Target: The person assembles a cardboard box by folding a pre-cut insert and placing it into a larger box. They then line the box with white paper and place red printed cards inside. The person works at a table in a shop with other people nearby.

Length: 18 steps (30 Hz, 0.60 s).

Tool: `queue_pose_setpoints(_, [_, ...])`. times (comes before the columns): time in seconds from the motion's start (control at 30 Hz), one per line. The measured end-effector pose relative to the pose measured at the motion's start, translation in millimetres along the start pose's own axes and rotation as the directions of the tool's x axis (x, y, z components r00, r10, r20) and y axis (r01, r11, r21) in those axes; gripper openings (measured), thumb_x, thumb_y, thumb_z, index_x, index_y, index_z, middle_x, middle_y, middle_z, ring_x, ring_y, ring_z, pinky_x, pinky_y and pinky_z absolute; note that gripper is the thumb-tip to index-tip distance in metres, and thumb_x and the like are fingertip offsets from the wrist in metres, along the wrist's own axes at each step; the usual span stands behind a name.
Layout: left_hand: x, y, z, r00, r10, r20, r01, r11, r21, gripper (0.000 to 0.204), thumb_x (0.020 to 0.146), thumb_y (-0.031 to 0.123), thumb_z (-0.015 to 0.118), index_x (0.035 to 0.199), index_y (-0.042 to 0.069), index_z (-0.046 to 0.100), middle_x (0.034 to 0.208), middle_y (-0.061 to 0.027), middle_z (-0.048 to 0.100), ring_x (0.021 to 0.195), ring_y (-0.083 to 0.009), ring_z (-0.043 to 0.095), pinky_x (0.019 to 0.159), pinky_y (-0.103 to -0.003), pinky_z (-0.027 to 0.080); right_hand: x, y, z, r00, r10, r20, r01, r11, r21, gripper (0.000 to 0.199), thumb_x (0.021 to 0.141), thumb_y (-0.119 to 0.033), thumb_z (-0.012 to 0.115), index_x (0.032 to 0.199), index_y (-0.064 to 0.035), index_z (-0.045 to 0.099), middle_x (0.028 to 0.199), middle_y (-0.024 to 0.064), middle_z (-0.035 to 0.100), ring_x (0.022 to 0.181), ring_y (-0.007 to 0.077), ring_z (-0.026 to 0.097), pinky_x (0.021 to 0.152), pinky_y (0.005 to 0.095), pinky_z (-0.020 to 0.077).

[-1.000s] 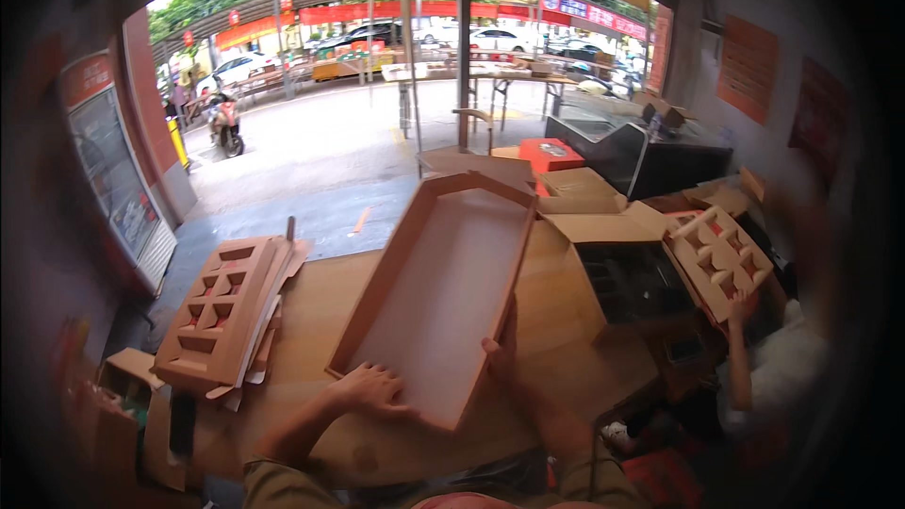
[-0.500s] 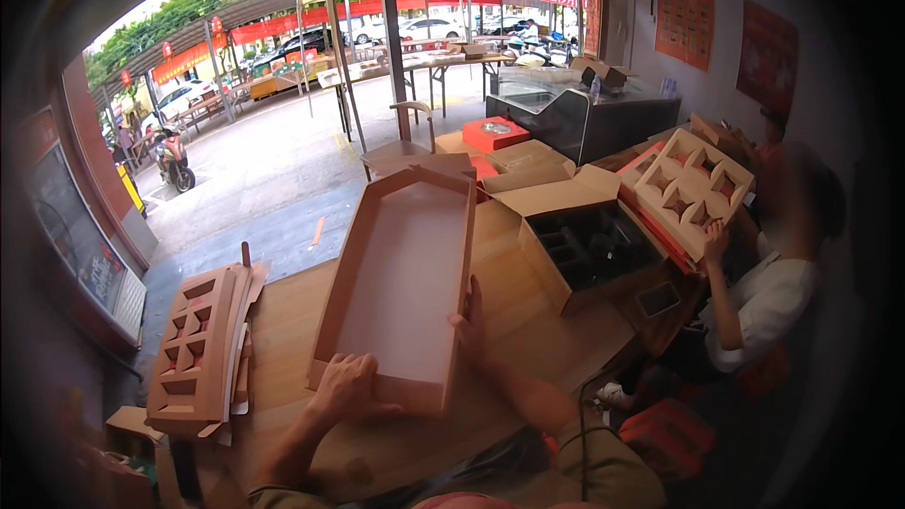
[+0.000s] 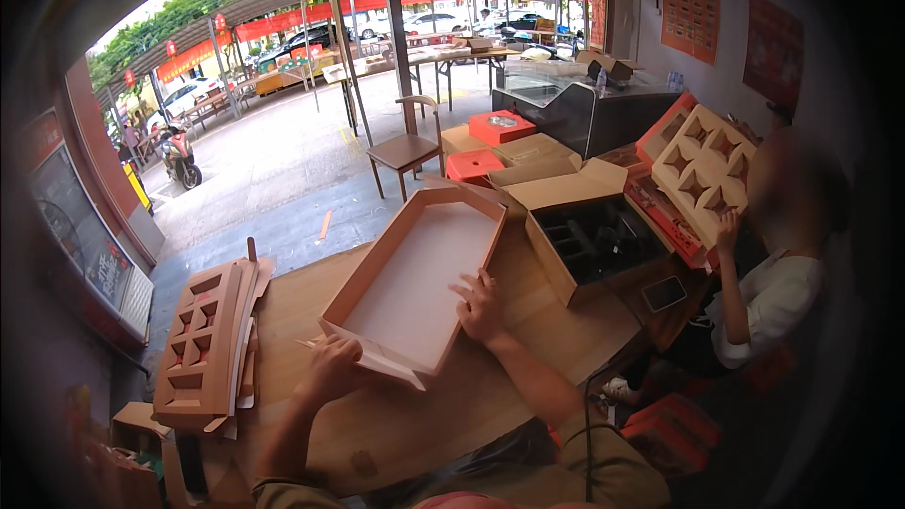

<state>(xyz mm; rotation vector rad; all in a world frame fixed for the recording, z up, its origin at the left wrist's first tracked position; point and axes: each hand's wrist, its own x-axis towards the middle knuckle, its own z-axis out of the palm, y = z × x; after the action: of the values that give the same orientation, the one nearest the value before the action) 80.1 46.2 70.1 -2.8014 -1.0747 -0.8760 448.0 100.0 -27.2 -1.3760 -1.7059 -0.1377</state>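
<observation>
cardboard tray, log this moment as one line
left hand: grips near corner flap | right hand: on right wall | cardboard tray: open, on wooden table | insert stack: left

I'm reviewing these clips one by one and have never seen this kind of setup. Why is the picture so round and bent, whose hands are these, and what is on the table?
The view comes from a wide fisheye camera worn on a person's head, looking down, so straight edges curve near the rim. There is no machine: the two forearms entering from below are the wearer's own. The left hand grips the near corner of a shallow cardboard tray, and the right hand rests on its right wall. The tray lies on a wooden table. To the left is a stack of cut-out cardboard inserts; to the right, an open carton with dark contents. Another person at the right holds up a similar insert.
</observation>
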Motion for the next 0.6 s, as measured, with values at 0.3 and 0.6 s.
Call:
queue_pose_setpoints(0.3, [-6.0,-18.7,-35.6,0.824,-0.157,0.544,0.324,0.919,-0.225,0.031,0.089,0.036,0.085,0.089,0.006,0.077,0.079,-0.0132,0.074,0.076,-0.0335,0.071,0.072,-0.045,0.056,-5.9,-8.0,2.5,0.997,-0.009,0.074,0.006,0.999,0.044,0.034,0.093,-0.024,0.061,0.116,-0.0181,0.085,0.141,0.0103,0.068,0.153,0.0441,0.043,0.125,0.0689,0.0309])
queue_pose_setpoints(0.6, [-4.8,-11.7,-61.7,0.734,-0.163,0.659,0.297,0.95,-0.095,0.038,0.082,0.039,0.089,0.1,0.007,0.076,0.08,-0.0096,0.073,0.078,-0.0301,0.073,0.074,-0.043,0.057,-6.3,-13.9,0.3,0.998,-0.005,0.064,0.002,0.999,0.043,0.031,0.092,-0.024,0.062,0.112,-0.0174,0.085,0.136,0.0108,0.069,0.15,0.0446,0.045,0.124,0.0677,0.0315])
